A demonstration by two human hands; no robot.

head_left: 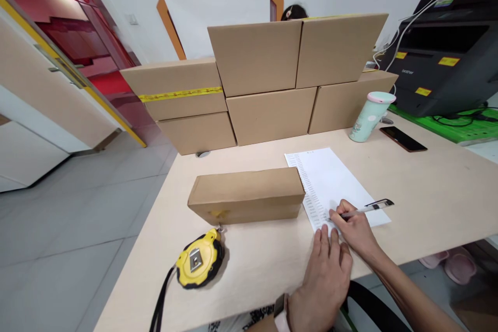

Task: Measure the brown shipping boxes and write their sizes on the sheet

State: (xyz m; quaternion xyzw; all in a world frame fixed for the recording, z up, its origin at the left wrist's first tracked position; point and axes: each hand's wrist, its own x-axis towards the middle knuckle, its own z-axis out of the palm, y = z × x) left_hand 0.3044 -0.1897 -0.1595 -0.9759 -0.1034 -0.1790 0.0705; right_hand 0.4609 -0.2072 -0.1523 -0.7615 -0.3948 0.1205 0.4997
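Currently, a pen [362, 210] is gripped by the right hand [356, 231] at the lower right of the frame, its tip held at the paper [336, 176], right of centre. The paper's lower edge is touched by the left hand [324, 272], laid flat, fingers extended. At lower left, a tape measure [206, 263] is placed near a box [245, 194].
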